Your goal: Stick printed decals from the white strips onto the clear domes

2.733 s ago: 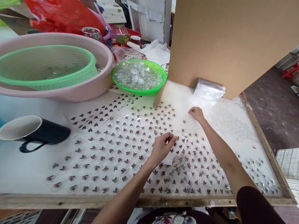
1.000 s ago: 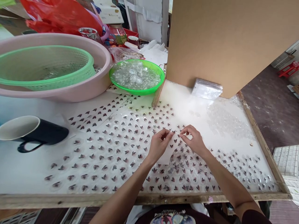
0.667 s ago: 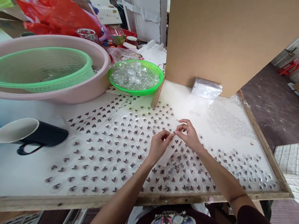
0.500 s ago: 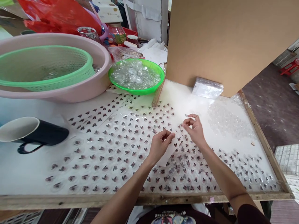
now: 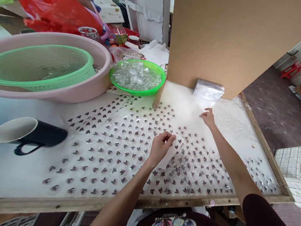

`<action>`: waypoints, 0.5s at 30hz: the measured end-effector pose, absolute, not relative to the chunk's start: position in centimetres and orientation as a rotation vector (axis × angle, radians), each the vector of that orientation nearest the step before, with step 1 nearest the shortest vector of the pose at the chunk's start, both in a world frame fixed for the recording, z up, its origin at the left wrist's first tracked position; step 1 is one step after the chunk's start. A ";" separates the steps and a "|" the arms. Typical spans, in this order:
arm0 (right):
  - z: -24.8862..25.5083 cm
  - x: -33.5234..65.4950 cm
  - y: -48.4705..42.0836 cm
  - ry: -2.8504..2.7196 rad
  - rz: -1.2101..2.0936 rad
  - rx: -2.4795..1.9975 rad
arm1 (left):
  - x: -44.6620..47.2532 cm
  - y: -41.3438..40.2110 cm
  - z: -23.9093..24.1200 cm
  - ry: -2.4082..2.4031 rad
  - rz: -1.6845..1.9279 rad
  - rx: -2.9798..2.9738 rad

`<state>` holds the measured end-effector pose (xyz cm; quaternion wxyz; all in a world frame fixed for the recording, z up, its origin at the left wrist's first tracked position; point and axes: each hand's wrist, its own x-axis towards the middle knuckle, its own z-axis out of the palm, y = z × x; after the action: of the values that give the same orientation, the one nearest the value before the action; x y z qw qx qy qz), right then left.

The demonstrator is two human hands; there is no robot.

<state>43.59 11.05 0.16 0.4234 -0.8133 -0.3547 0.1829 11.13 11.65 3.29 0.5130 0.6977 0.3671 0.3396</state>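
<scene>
My left hand (image 5: 163, 143) is closed in a pinch on a white sheet (image 5: 166, 159), held over the middle of the table. A few small dark motifs show on that sheet near the thumb. Farther right and forward, my right hand (image 5: 208, 117) has its fingertips drawn together with a tiny dark-marked piece (image 5: 200, 116) at them, too small to name. Below and around both hands lie rows of clear round pieces (image 5: 127, 153) bearing small dark-and-pink motifs. Plain clear pieces (image 5: 231, 124) are spread to the right of my right hand.
A green bowl (image 5: 162, 84) of clear discs stands at the back, left of an upright cardboard sheet (image 5: 225, 40). A clear-wrapped stack (image 5: 208, 89) leans there. Left are a pink basin (image 5: 103, 78) with a green basket (image 5: 87, 73) and a dark mug (image 5: 50, 133) on its side. Wooden strips (image 5: 265, 144) edge the table.
My right hand has moved right and forward, away from my left hand, with the tiny piece at its fingertips. My left hand stays nearly in place, pinching the sheet.
</scene>
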 end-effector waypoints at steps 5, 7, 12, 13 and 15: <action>-0.5 43.7 11.9 -1.028 0.384 -2.139 | 11.2 11.7 3.2 0.882 0.826 1.680; -0.5 43.7 12.1 -1.054 0.318 -2.182 | 11.2 11.7 3.1 0.877 0.827 1.675; -0.1 43.0 11.4 -1.054 0.517 -2.187 | 11.2 11.7 3.1 0.887 0.811 1.652; 0.0 42.8 11.4 -1.060 0.542 -2.167 | 11.2 11.7 3.1 0.887 0.810 1.651; 0.2 42.5 11.5 -1.066 0.494 -2.128 | 11.2 11.7 3.2 0.875 0.808 1.655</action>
<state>42.54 11.46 0.16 0.3480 -0.8207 -0.4110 0.1907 11.19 11.68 3.17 0.5239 0.6914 0.3654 0.3375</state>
